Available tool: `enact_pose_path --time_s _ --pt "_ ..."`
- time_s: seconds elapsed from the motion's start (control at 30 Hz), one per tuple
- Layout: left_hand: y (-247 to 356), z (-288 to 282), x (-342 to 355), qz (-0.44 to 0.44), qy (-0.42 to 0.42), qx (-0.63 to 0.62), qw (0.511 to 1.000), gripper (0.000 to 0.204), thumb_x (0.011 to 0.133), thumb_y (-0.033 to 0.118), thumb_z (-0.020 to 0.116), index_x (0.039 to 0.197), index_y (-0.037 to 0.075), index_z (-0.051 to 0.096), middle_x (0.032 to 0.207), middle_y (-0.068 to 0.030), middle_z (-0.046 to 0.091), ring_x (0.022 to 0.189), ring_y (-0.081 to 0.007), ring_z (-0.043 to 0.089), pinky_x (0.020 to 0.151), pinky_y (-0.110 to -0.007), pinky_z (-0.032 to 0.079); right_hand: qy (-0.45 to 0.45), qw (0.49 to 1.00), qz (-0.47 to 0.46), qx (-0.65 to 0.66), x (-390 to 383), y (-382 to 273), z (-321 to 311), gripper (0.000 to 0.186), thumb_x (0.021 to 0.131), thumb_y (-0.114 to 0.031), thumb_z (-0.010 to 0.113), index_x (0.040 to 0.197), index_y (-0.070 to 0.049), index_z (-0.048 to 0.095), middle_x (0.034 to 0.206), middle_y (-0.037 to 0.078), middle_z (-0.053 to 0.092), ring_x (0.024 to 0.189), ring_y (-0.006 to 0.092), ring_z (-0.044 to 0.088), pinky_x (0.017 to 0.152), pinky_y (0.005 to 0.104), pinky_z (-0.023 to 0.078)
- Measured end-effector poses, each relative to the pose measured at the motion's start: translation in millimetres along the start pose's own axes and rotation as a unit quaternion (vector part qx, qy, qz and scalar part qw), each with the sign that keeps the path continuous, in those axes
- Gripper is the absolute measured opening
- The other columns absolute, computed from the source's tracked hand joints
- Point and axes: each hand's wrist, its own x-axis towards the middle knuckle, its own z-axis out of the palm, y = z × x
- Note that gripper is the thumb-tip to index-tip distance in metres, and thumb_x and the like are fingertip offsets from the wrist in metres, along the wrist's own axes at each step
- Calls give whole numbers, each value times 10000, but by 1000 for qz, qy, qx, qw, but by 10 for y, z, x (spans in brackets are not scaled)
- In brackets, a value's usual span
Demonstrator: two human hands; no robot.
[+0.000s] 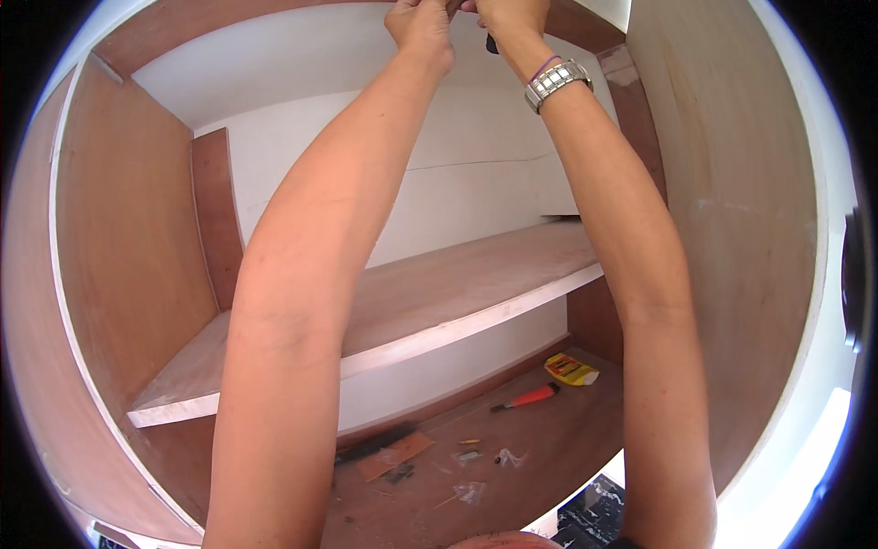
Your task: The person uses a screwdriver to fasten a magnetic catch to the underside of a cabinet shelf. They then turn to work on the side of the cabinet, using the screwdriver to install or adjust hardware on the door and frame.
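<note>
Both my arms reach up to the top rail (pixel 247 29) of a brown wooden cabinet. My left hand (pixel 421 29) is closed at the rail, its fingertips partly cut off by the picture's upper edge. Close beside it on the right, my right hand (pixel 516 20) is closed too, with a silver watch on its wrist. A black end of an object (pixel 492 44) sticks out below the right hand; the rest of it is hidden in the grip. What the left fingers pinch, if anything, cannot be made out.
A brown shelf (pixel 457 288) with a pale front edge crosses the cabinet behind my arms. On the lower board lie a red-handled tool (pixel 532 395), a yellow packet (pixel 572 370), an orange-brown flat piece (pixel 395 456) and small plastic scraps (pixel 470 493). Side panels (pixel 137 229) stand left and right.
</note>
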Motion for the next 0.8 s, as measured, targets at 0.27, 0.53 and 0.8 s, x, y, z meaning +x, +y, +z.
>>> enact_pose_path --time_s 0.27,0.53,0.8 --pt "-36 -41 75 60 39 40 997 190 960 105 712 1064 -46 663 1027 -118 705 917 -207 677 841 -306 560 67 944 -288 -145 -49 1 131 208 856 -191 750 892 12 724 889 227 716 819 397 695 771 464 551" --pt "103 99 -103 29 115 98 988 330 878 259 823 954 -39 704 911 -87 701 823 -167 630 714 -293 511 3 882 -330 -337 -113 -229 97 201 891 -192 671 899 6 706 962 246 697 890 448 685 787 526 559" --pt "64 202 -76 94 194 210 954 234 852 195 814 835 -8 699 843 -90 710 775 -177 618 711 -338 509 -55 824 -354 -439 -26 -483 132 189 883 -145 642 859 24 722 885 272 712 852 447 703 752 524 574"
